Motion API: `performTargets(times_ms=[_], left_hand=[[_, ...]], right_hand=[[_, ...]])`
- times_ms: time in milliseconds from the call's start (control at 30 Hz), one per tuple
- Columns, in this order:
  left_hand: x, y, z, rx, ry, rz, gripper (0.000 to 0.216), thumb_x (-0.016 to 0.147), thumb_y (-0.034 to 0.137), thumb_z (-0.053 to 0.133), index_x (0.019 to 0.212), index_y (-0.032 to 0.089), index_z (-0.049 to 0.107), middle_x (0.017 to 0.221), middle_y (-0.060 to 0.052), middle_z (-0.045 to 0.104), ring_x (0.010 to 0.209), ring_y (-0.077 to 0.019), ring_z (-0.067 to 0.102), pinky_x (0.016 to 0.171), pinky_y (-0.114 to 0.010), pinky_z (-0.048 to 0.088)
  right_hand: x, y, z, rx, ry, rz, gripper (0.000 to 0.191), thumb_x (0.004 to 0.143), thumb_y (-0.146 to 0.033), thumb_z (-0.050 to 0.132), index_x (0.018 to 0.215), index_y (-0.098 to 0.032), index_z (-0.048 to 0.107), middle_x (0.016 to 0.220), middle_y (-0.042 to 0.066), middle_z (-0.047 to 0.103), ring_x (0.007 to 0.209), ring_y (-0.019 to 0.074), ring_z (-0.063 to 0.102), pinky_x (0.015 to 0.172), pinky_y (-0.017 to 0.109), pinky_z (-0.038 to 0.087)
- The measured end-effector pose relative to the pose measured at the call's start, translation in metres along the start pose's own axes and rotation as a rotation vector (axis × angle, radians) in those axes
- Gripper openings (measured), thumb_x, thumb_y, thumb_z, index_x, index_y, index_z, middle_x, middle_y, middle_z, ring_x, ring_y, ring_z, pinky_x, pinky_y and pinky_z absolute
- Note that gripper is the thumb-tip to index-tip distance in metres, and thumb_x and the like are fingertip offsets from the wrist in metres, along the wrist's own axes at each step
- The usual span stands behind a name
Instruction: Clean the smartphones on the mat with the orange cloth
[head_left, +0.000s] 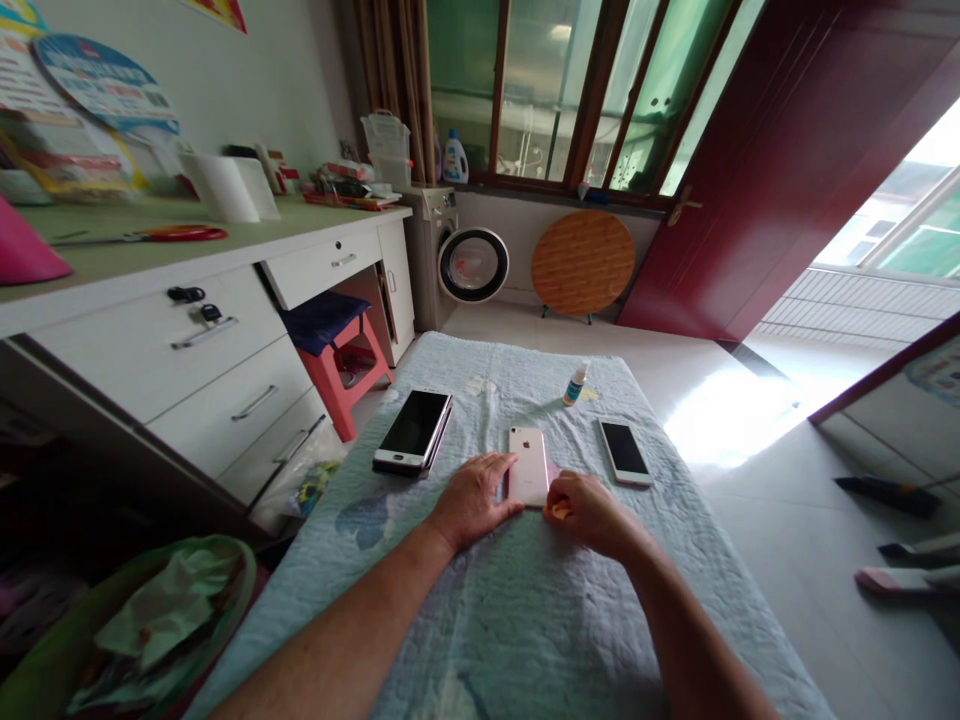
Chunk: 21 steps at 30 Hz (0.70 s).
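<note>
A pink smartphone point(528, 470) lies back-up on the quilted cover, with its apple logo and camera toward the far end. My left hand point(474, 498) grips its left side, fingers along the edge and thumb at the near corner. Closed at the phone's lower right edge, my right hand point(583, 508) pinches a small soft-looking orange piece point(557, 511), mostly hidden by the fingers. To the left is a stack of phones point(415, 430), screen up. A white phone point(625, 451) rests on the right. Beyond the pink phone stands a small spray bottle point(575, 384).
The pale blue quilted cover point(480, 620) drapes the surface under the phones. Along the left runs a white desk point(225, 340) with drawers, a red stool point(341, 370) beside it. A waste bin point(247, 570) stands lower left. Farther back are a washing machine point(429, 255) and a round wooden tabletop point(583, 262).
</note>
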<state>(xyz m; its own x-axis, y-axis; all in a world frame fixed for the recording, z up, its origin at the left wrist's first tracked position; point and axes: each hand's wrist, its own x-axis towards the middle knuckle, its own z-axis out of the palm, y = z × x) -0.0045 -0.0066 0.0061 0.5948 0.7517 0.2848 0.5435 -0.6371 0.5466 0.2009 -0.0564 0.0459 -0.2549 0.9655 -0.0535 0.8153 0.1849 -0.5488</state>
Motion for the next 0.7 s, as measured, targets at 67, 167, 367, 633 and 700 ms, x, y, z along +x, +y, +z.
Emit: performTargets(times_ms=[67,167,367,633,700], left_hand=[[0.001,0.001,-0.001,-0.006,-0.007,0.005,0.062,0.074,0.035,0.073,0.128,0.017,0.048,0.124,-0.012,0.059,0.115,-0.0265,0.056,0.102,-0.041,0.041],[0.002,0.001,-0.002,-0.026,-0.011,0.008,0.063,0.077,0.044,0.070,0.129,0.016,0.048,0.124,-0.013,0.060,0.115,-0.0276,0.056,0.102,-0.041,0.041],[0.001,-0.002,0.000,-0.053,0.001,0.021,0.064,0.077,0.050,0.068,0.129,0.017,0.048,0.122,-0.013,0.061,0.114,-0.0275,0.056,0.102,-0.041,0.040],[0.000,-0.004,0.002,-0.067,0.015,0.039,0.064,0.079,0.050,0.066,0.130,0.017,0.047,0.126,-0.013,0.058,0.117,-0.0270,0.054,0.104,-0.041,0.039],[0.001,-0.002,0.001,-0.079,0.024,0.032,0.061,0.080,0.053,0.064,0.128,0.019,0.049,0.125,-0.011,0.059,0.116,-0.0263,0.054,0.103,-0.040,0.040]], right_hand=[[0.001,-0.006,0.007,0.014,0.036,-0.050,0.013,0.070,-0.012,0.055,0.071,-0.018,0.067,0.077,0.002,0.062,0.069,0.0118,0.053,0.062,0.021,0.035],[0.006,-0.015,0.016,-0.011,0.081,-0.092,0.015,0.072,-0.010,0.053,0.072,-0.018,0.067,0.077,0.003,0.059,0.074,0.0134,0.053,0.068,0.022,0.036],[0.022,-0.003,0.019,-0.042,0.197,-0.029,0.012,0.078,-0.013,0.054,0.076,-0.019,0.064,0.082,0.002,0.055,0.077,0.0131,0.051,0.068,0.022,0.035],[0.025,0.002,0.020,-0.008,0.220,-0.029,0.011,0.081,-0.016,0.055,0.077,-0.019,0.065,0.082,0.002,0.055,0.078,0.0132,0.052,0.070,0.022,0.037],[0.020,-0.004,0.020,0.041,0.141,-0.107,0.013,0.079,-0.012,0.055,0.075,-0.019,0.066,0.082,0.002,0.056,0.077,0.0123,0.053,0.070,0.021,0.037]])
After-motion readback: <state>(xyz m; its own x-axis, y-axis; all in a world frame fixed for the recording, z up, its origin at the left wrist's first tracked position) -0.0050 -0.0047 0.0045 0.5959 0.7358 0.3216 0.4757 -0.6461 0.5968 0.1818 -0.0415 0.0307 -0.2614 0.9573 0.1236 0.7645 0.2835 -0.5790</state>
